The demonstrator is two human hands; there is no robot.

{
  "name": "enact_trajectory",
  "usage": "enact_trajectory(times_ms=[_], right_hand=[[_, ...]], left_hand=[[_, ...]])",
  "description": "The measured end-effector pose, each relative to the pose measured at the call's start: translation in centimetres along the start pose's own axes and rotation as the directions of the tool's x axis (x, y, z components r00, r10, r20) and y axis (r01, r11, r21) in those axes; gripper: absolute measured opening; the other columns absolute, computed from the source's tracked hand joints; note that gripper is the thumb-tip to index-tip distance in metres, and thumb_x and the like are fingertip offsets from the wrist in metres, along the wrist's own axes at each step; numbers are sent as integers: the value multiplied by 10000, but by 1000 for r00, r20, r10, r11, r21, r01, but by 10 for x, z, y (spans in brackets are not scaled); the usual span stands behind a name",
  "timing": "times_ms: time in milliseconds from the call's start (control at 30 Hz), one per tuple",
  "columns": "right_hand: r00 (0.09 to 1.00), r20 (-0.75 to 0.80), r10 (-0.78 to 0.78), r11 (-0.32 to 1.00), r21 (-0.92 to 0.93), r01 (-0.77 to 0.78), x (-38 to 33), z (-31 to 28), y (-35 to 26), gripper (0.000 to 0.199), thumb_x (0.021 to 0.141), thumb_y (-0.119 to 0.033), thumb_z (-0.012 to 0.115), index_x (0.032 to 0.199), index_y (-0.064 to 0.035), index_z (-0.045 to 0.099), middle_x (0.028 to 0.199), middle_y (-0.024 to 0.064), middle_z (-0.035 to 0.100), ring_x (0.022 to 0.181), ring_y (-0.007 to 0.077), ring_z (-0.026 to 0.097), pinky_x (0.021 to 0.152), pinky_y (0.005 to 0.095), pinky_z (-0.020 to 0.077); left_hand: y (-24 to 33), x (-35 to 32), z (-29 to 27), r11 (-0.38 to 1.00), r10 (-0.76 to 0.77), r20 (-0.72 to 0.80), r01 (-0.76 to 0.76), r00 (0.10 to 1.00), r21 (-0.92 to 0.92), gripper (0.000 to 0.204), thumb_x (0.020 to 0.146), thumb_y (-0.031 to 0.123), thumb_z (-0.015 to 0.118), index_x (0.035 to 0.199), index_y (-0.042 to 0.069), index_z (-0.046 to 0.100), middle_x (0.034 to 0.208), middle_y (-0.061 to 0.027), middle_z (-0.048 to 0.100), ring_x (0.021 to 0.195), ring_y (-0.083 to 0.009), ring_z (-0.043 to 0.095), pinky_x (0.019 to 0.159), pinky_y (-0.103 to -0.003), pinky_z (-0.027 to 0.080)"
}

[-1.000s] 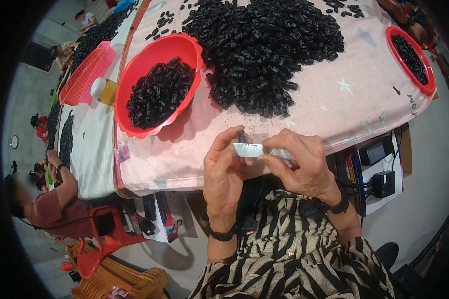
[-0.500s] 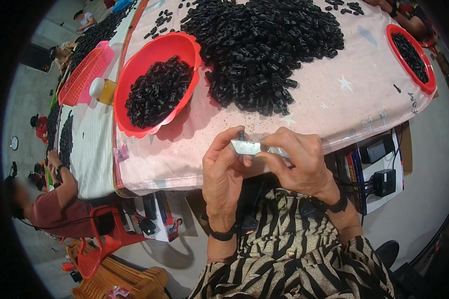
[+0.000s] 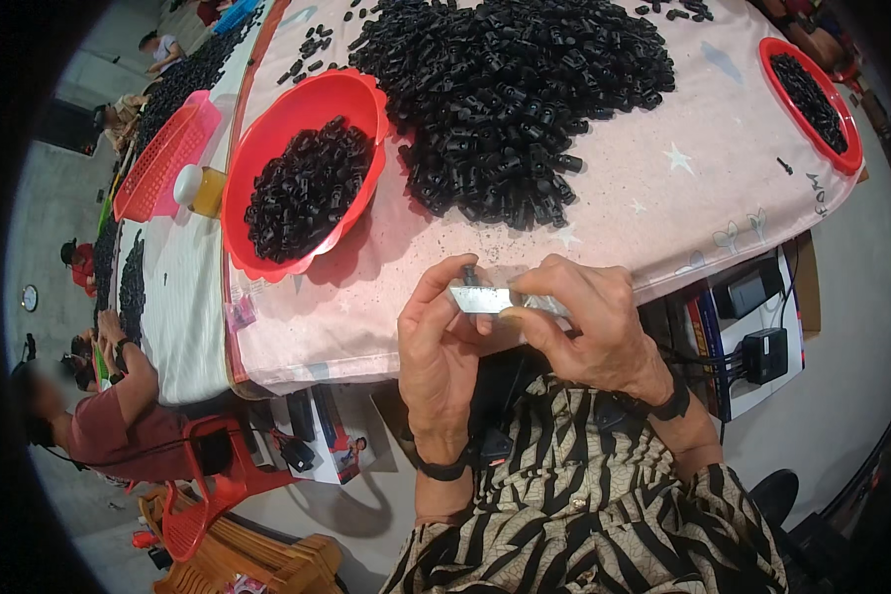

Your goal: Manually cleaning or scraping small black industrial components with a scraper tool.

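My right hand [image 3: 596, 325] pinches a flat silvery knife blade [image 3: 479, 300] with a slanted end, the grip wrapped in something pale. Between the fingers of my left hand [image 3: 436, 361] is a small black plastic part [image 3: 469, 272]; the blade lies across it and hides most of it. Both hands are close together over the near edge of the table. Beyond them rises a large heap of similar black plastic parts [image 3: 505, 109]. To the left, a red scalloped bowl [image 3: 358, 99] holds more of these parts.
The table has a pink patterned cloth [image 3: 653, 213]. A jar with a white lid [image 3: 204, 190] and a pink basket [image 3: 158, 163] stand left of the bowl. A red tray of parts [image 3: 854, 158] is at the far right. Another person [image 3: 109, 421] sits at left near a red chair [image 3: 193, 525].
The view has shifted slightly. My hands keep nearly the same hold, with the blade still across the black part.
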State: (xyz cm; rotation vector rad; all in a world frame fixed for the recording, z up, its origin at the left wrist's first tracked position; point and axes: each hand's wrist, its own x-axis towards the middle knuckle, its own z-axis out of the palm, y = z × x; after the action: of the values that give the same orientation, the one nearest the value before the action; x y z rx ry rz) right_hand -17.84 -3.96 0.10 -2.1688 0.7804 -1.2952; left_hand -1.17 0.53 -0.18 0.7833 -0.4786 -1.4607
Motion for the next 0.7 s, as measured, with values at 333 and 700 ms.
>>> enact_trajectory(times_ms=[333, 700], right_hand=[[1000, -10, 8, 1000, -12, -8, -1, 7, 0, 201, 779, -77, 707, 925, -5, 591, 731, 86, 592, 540, 209, 609, 444, 323, 441], [963, -248, -108, 994, -24, 105, 12, 0, 7, 150, 824, -82, 692, 900, 4, 596, 707, 94, 618, 518, 165, 611, 410, 299, 457]], left_hand=[[0, -1, 1, 1000, 5, -13, -4, 1000, 19, 366, 903, 93, 522, 1237, -55, 493, 1089, -138, 591, 910, -151, 599, 686, -210, 489], [-1, 0, 6, 1000, 23, -30, -23, 999, 13, 331, 920, 70, 523, 1238, -20, 516, 1044, -125, 599, 751, -127, 540, 596, -215, 448]])
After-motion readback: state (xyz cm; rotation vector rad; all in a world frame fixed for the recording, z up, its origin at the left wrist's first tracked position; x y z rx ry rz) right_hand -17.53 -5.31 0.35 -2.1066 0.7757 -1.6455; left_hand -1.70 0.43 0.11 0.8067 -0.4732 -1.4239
